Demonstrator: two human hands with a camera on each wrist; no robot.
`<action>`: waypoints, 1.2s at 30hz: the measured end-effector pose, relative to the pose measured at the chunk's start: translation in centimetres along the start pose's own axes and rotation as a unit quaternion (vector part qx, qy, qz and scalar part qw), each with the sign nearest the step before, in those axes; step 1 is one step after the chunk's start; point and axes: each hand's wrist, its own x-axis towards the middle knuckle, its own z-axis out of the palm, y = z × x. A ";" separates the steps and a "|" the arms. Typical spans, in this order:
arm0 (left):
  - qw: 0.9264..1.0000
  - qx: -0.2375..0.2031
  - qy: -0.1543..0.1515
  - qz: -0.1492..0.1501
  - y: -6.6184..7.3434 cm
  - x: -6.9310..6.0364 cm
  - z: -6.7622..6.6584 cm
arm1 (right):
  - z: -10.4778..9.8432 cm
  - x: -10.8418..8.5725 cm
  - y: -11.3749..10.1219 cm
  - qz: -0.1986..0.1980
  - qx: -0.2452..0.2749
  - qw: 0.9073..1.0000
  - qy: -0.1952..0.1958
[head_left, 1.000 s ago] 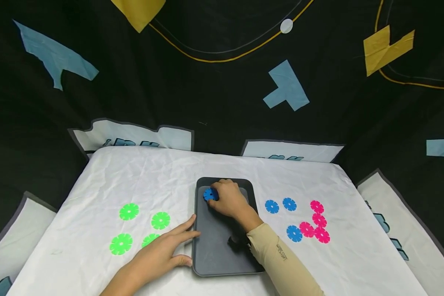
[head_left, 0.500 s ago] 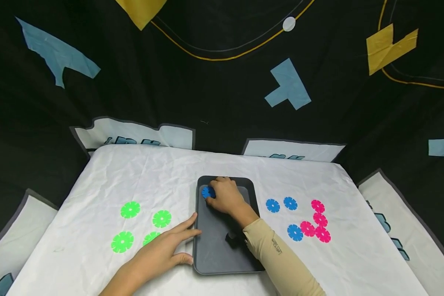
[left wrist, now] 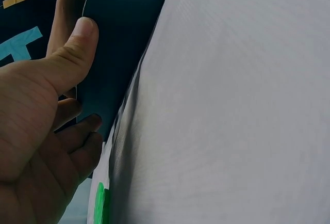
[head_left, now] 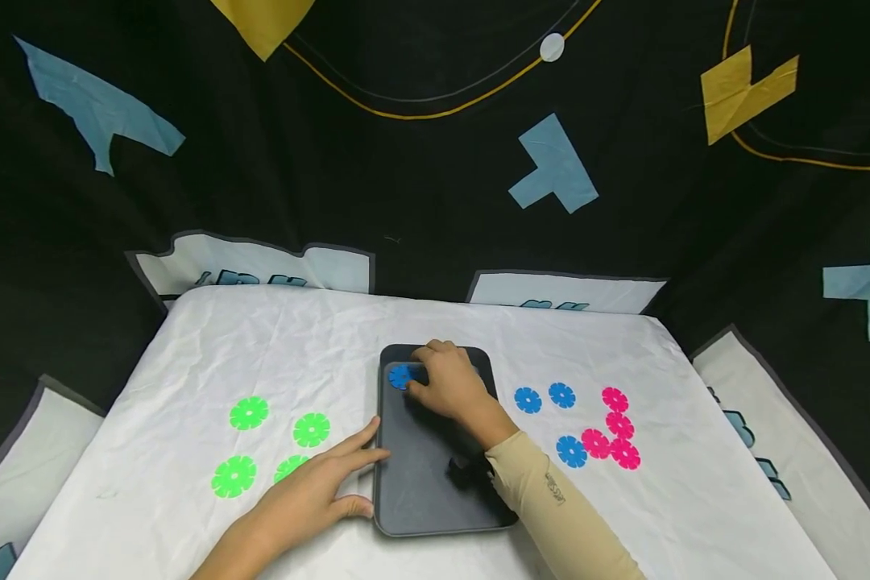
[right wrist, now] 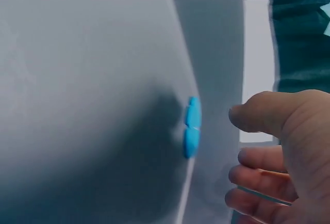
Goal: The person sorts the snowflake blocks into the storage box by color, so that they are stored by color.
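Observation:
A dark grey tray (head_left: 435, 491) lies on the white cloth, and one blue notched disc (head_left: 399, 376) sits in its far left corner. My right hand (head_left: 449, 383) is over the tray just right of that disc. In the right wrist view, the right hand (right wrist: 289, 157) has thumb and fingers apart, and the blue disc (right wrist: 192, 127) lies free on the tray floor. My left hand (head_left: 308, 491) touches the tray's left side with spread fingers. The left wrist view shows the left hand (left wrist: 51, 100) with its thumb against the tray's outer wall (left wrist: 124, 33).
Several green notched discs (head_left: 234, 476) lie left of the tray, one partly hidden by the left hand. To the right are 3 blue discs (head_left: 571, 451) and several pink discs (head_left: 626, 453). A black patterned curtain (head_left: 420, 201) hangs behind the table.
My right hand has loosened from the blue disc and drawn slightly right, leaving the disc in the tray's corner. The left hand stays at the tray's side.

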 end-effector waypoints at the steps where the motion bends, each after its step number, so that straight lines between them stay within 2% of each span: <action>1: 1.000 0.000 0.001 -0.001 0.0 0.0 0.0 | -0.3 -0.2 0.2 -0.001 0.001 1.000 0.006; 7: 1.000 0.001 -0.008 -0.014 0.2 0.0 0.1 | -2.1 -1.7 1.2 0.002 0.019 0.999 0.038; 16: 1.000 0.006 -0.017 -0.026 0.2 0.1 0.1 | -4.0 -4.6 3.0 0.043 0.023 0.997 0.056; 20: 1.000 0.013 -0.006 -0.020 0.1 0.0 0.2 | -4.5 -5.8 4.2 0.053 0.026 0.996 0.069; 24: 1.000 0.015 0.005 -0.010 0.0 -0.2 0.2 | -4.6 -6.8 5.5 0.057 0.037 0.994 0.086; 29: 1.000 0.012 0.004 -0.008 0.1 -0.2 0.1 | -4.2 -8.2 7.6 0.075 0.046 0.992 0.095; 36: 1.000 0.003 0.000 -0.004 0.1 -0.2 0.1 | -3.3 -10.2 10.0 0.111 0.043 0.990 0.077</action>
